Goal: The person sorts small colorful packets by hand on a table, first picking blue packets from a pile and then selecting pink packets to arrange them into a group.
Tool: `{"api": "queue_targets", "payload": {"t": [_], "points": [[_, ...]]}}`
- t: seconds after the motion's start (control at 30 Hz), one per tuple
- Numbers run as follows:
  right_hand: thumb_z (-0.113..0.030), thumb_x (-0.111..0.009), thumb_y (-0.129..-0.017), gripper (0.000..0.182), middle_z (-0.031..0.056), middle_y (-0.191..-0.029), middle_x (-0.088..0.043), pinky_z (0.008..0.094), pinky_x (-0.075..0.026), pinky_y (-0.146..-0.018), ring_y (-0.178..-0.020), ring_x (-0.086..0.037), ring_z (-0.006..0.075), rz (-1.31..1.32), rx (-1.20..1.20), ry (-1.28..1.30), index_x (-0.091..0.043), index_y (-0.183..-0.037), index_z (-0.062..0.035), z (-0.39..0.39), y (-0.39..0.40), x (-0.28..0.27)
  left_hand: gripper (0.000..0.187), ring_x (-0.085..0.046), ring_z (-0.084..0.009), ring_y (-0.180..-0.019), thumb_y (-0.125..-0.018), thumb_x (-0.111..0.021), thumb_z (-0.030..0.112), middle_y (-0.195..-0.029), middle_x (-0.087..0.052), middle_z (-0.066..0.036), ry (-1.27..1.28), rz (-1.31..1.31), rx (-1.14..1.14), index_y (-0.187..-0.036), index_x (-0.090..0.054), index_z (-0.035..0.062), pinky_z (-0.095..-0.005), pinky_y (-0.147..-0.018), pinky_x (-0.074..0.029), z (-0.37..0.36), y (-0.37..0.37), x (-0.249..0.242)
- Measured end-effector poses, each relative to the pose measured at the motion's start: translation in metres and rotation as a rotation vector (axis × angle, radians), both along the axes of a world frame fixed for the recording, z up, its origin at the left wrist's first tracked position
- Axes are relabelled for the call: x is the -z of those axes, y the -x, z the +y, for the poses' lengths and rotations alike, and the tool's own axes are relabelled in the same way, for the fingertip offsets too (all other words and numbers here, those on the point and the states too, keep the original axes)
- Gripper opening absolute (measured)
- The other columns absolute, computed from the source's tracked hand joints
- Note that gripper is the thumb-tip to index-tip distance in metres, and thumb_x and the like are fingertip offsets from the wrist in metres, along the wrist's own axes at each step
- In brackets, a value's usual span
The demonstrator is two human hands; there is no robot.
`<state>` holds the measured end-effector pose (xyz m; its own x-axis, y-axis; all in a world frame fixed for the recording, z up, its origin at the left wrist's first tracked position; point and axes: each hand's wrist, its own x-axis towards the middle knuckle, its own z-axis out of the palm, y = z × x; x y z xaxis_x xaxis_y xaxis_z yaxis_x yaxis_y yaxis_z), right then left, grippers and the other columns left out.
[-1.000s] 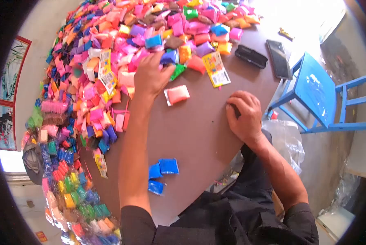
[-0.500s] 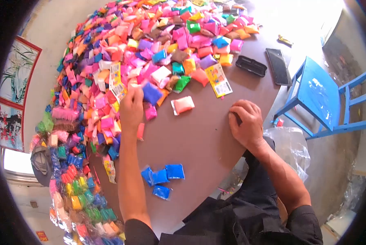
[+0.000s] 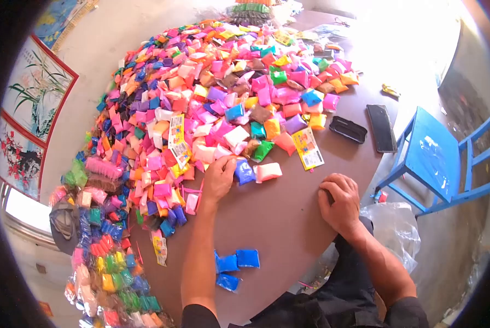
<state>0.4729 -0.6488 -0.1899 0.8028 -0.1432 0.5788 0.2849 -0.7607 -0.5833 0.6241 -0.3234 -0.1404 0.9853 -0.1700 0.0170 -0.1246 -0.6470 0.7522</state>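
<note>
At the far left, framed pictures (image 3: pixel 34 82) are seen on the wall, and a broad heap of coloured packets (image 3: pixel 201 93) is spread over the brown table (image 3: pixel 278 218). At the heap's near edge, a blue packet (image 3: pixel 244 171) is pinched by the fingers of the left hand (image 3: pixel 219 178), just beside a pale pink packet (image 3: pixel 268 171). Nearer the body, 3 blue packets (image 3: pixel 233 267) are laid together. The right hand (image 3: pixel 340 203) is rested on the table, loosely clenched, grasping nothing visible. Further right, a black case (image 3: pixel 348 129), a phone (image 3: pixel 381 128) and a blue chair (image 3: pixel 436 156) are seen.
</note>
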Motion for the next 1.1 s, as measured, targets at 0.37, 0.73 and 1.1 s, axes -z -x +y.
{"api": "queue_targets", "payload": {"t": [0.37,0.73,1.1], "points": [[-0.004,-0.075,-0.082,0.013,0.0087,-0.110,-0.072,0.0465,-0.048,-0.104,-0.114,-0.067,0.0322,0.010,-0.012,-0.006,-0.074,-0.095,-0.0062,0.001,0.001,-0.006,0.052,-0.074,-0.0228,-0.111,-0.098,-0.071,0.008,-0.137,-0.065,-0.021,0.388,-0.067,-0.004,-0.145,-0.054,-0.0057,-0.0323,-0.083,-0.064,-0.049,-0.024,0.037],[-0.004,-0.074,-0.086,0.009,0.0104,-0.109,-0.073,0.0464,-0.049,-0.103,-0.112,-0.068,0.0339,-0.012,-0.011,0.024,-0.074,-0.094,-0.0047,0.000,-0.002,0.001,0.061,-0.072,-0.0255,-0.114,-0.094,-0.082,0.025,-0.141,-0.067,-0.017,-0.053,-0.098,-0.214,-0.145,-0.062,-0.0001,-0.0371,-0.094,-0.060,0.042,0.142,-0.036],[-0.009,-0.073,-0.090,0.011,0.0108,-0.114,-0.074,0.0464,-0.048,-0.107,-0.116,-0.067,0.0343,0.051,-0.002,0.056,-0.075,-0.099,-0.0044,0.002,0.001,0.008,0.093,-0.036,-0.0493,-0.154,-0.084,-0.084,0.059,-0.169,-0.038,-0.024,-0.519,-0.359,-0.196,-0.158,-0.053,0.0111,-0.0614,-0.125,-0.030,0.027,0.313,0.032]]}}
